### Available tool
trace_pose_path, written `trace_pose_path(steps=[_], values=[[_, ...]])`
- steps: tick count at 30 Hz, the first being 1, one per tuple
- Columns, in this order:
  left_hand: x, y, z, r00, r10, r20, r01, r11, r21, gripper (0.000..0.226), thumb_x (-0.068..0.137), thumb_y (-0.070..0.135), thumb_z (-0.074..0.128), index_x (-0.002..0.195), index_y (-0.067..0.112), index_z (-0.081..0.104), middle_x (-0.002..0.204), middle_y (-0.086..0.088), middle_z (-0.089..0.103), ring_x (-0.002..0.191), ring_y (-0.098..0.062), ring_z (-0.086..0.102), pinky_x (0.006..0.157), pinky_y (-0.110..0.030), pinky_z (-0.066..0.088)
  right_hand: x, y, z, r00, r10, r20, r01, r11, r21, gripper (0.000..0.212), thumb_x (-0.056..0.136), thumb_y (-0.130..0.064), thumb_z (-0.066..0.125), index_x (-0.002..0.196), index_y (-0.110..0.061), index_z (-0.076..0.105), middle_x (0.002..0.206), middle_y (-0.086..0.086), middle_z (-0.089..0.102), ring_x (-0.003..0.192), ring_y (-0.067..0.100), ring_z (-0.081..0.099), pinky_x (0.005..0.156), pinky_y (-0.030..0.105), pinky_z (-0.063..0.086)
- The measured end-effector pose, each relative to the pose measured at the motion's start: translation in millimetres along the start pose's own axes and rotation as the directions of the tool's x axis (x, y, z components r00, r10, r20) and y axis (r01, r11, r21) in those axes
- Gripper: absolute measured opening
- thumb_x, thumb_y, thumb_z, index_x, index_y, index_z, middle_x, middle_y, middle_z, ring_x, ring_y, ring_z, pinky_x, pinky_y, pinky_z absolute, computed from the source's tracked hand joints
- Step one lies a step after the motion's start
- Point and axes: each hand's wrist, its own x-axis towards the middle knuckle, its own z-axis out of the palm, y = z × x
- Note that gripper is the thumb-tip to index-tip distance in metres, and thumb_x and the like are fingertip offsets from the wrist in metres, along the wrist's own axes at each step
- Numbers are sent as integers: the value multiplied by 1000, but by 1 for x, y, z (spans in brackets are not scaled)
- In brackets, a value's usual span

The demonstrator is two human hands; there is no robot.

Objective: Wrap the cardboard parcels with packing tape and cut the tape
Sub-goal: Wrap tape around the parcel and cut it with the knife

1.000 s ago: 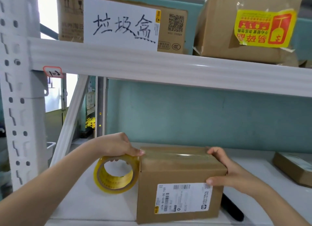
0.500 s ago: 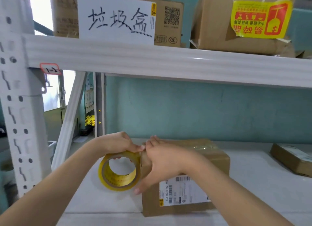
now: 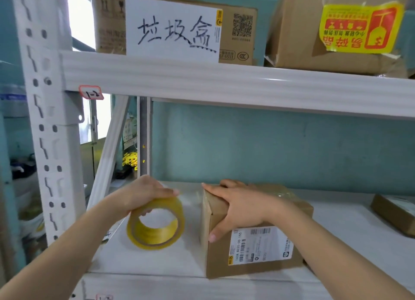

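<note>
Your left hand [image 3: 148,192] grips the tape roll [image 3: 167,206] from above, fingers curled over its outer band, holding it upright on its edge just left of the parcel [image 3: 221,262], with a strip of clear tape stretched across the gap between them. Your right hand [image 3: 240,207] lies flat on the parcel's top left corner, fingers straight and thumb pressed down its front face. The parcel sits on the white shelf [image 3: 146,261].

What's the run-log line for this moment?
left hand: grips tape roll | right hand: presses parcel corner | cut: not yet
</note>
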Motion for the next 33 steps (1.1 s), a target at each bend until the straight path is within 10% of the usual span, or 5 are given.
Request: trace_pose_path(steps=[7, 12, 16, 21, 33], values=[[0, 7, -9, 994, -20, -111, 49, 963, 264, 49, 62, 56, 78, 41, 17, 55, 44, -3, 47, 41, -19, 46, 42, -19, 37, 3, 7, 4, 998, -33, -60, 35, 999, 24, 120, 44, -82, 64, 143, -49, 4, 146, -10, 29, 135, 15, 26, 110, 41, 26], [0, -3, 2, 996, -80, -25, 84, 959, 269, 51, 50, 60, 80, 44, 15, 57, 44, -6, 45, 39, -19, 42, 40, -21, 35, -27, 40, -9, 973, 56, -226, 101, 771, 629, 91, 54, -81, 61, 135, -57, 29, 144, -23, 33, 131, -6, 30, 105, 22, 25], [6, -10, 5, 997, -61, -46, 69, 978, 195, 53, 34, 61, 78, 41, 16, 52, 45, -3, 41, 44, -18, 41, 45, -24, 32, -53, 120, -5, 689, 551, -471, 48, 614, 788, 35, 89, -28, 61, 122, -19, 58, 117, -2, 57, 109, 8, 51, 90, 20, 35], [11, -11, -3, 999, -43, 12, 41, 989, 142, 64, 29, 67, 81, 51, 12, 59, 52, -9, 44, 50, -21, 42, 49, -28, 32, -70, 167, 58, 745, 665, 49, -591, 624, 511, 17, 77, -17, 65, 75, 0, 65, 70, 17, 63, 63, 23, 56, 54, 25, 41], [4, -14, -7, 997, 8, 83, -14, 997, 71, 75, 28, 73, 80, 83, 21, 79, 72, -9, 70, 62, -22, 57, 53, -29, 40, -68, 142, 78, 774, 621, 124, -586, 629, 511, 23, 63, -20, 72, 76, -2, 66, 67, 8, 63, 60, 17, 58, 53, 22, 43]])
